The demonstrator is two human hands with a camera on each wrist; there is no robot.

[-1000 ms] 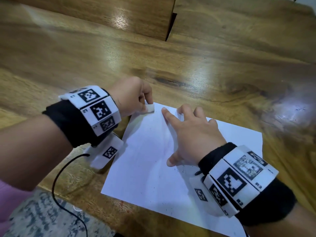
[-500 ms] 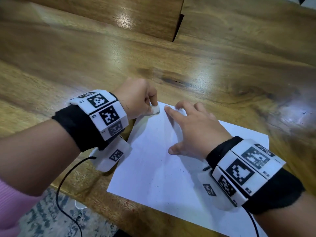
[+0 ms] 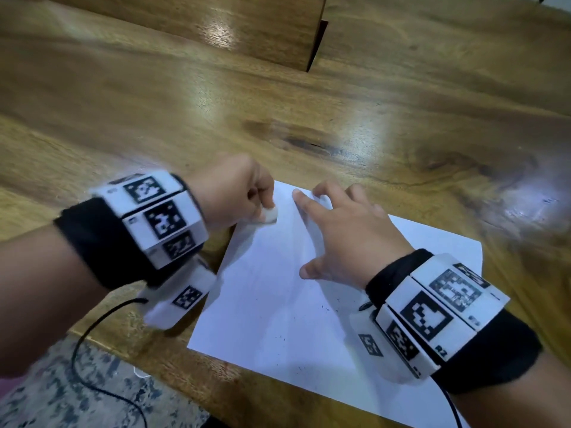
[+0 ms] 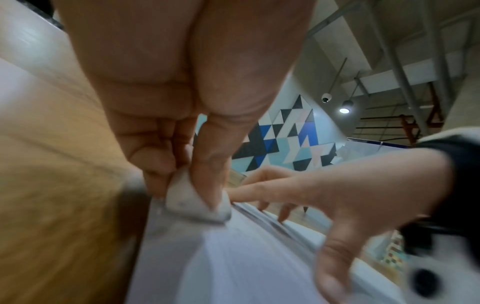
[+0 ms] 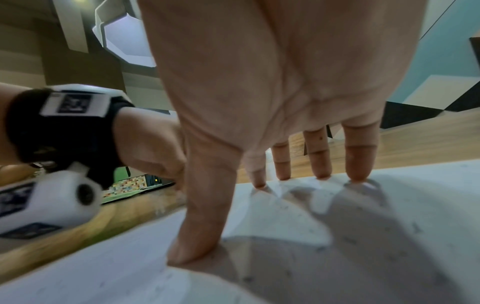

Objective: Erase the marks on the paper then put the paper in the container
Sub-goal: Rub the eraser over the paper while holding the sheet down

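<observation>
My left hand is curled tight, thumb and fingers pinching a small white eraser, whose lower face sits down on the paper. From the left wrist view the eraser shows grey smudges on its side and meets the sheet close to its far left corner, just inside the edge.

Just to the right of the eraser, my right hand lies spread on the same sheet, holding nothing. Its fingers are straight and splayed, and in the right wrist view the fingertips press down near the far edge of the paper while the thumb plants nearer to me. The index fingertip is close to the eraser but I cannot tell whether they touch.

The paper lies flat beneath both hands, skewed so one corner points away from me. Small dark specks are scattered over the part of it near my right wrist.

Under the paper is a glossy wooden table with a dark knot beyond my fingers. Each wrist wears a black band carrying white blocks printed with black square codes, and a thin black cable runs down from my left wrist. Below the near edge of the table is a speckled floor.
</observation>
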